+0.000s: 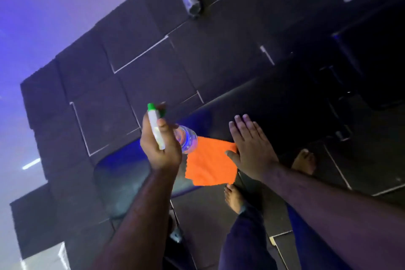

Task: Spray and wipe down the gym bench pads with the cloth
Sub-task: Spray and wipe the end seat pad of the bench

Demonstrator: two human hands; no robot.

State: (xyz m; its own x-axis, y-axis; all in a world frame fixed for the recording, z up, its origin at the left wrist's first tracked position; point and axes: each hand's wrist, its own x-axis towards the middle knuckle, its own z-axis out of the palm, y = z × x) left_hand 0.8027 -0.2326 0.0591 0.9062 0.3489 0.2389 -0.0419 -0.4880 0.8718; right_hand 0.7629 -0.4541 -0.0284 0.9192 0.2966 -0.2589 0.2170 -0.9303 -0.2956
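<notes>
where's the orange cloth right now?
Head view, lower centre: the orange cloth lies flat on the bench pad, between the hands, with the right hand flat on its right edge, just right of the spray bottle.

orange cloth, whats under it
The orange cloth lies on the dark bench pad, with the right hand flat on its edge. The pad beneath the cloth is covered.
</notes>
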